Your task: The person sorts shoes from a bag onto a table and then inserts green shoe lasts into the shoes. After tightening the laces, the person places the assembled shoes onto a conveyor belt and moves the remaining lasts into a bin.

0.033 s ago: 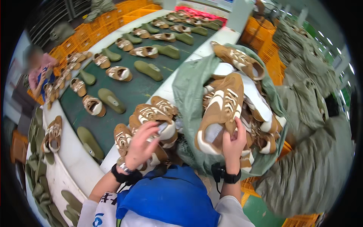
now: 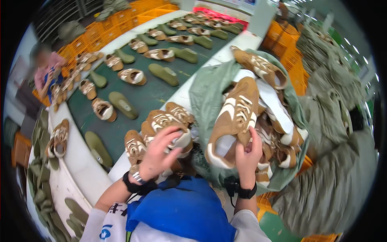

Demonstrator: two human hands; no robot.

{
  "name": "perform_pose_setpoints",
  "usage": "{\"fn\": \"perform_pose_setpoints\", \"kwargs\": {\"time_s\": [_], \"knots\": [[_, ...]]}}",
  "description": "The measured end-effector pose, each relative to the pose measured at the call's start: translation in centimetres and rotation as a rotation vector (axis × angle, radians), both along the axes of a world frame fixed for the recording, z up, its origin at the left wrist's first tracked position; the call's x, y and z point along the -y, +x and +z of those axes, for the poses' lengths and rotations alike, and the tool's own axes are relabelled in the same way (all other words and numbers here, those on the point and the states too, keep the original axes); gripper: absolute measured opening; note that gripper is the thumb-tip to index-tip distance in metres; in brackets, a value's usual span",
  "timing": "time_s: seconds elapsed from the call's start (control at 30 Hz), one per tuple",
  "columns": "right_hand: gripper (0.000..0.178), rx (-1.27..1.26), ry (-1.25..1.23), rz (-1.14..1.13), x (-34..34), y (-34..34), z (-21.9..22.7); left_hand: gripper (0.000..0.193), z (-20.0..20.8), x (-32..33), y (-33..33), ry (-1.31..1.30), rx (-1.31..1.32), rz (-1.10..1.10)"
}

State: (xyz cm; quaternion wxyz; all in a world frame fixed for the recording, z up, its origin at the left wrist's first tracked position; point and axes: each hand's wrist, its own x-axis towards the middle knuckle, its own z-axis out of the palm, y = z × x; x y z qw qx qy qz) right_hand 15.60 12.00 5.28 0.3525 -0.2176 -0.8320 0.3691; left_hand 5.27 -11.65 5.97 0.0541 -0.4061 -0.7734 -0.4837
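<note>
My right hand grips the lower end of a tan sneaker upper with white stripes and holds it up over an open green sack. The sack is stuffed with several similar tan and white uppers. My left hand lies on top of a brown and white upper, its fingers curled over it. That upper belongs to a small pile on the white ledge beside the sack. Both wrists wear black bands.
A dark green conveyor belt runs away at the left, carrying olive shoe lasts and uppers on lasts. Another person works at its far left side. Orange crates and bulging grey-green sacks stand at the right.
</note>
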Motion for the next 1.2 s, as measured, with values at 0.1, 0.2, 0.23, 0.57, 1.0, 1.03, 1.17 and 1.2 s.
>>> {"fn": "perform_pose_setpoints", "kwargs": {"time_s": [0.1, 0.2, 0.23, 0.57, 1.0, 1.03, 1.17, 1.2], "knots": [[0.053, -0.016, 0.028, 0.216, 3.8, -0.9, 1.4, 0.059, 3.3, -2.5, 0.1, -0.116, -0.243, -0.032], [0.053, -0.098, 0.130, 0.342, 6.4, -1.8, 0.7, 0.052, 2.1, -0.9, -0.1, -0.124, -0.297, 0.125], [0.053, -0.055, -0.053, 0.389, 7.2, -1.9, 0.9, 0.045, 1.7, 0.1, -0.2, -0.100, -0.298, 0.158], [0.044, -0.118, 0.309, 0.844, 16.1, -3.7, 2.1, 0.023, 1.3, 9.5, 3.5, -0.015, -0.259, 0.441], [0.029, -0.148, 0.253, 1.090, 22.4, -2.4, 2.1, 0.033, -0.6, 17.0, 7.0, 0.128, -0.065, 0.584], [0.027, -0.155, 0.256, 0.982, 22.8, -2.3, 2.2, 0.034, -0.6, 17.0, 7.1, 0.155, -0.075, 0.616], [0.035, -0.144, 0.060, 0.846, 23.1, -2.0, 1.3, 0.050, 0.2, 17.4, 6.9, -0.222, -0.227, 0.460], [0.038, -0.212, 0.153, 0.859, 22.8, -2.2, 0.9, 0.051, -0.3, 17.2, 7.3, -0.287, -0.195, 0.454]]}}
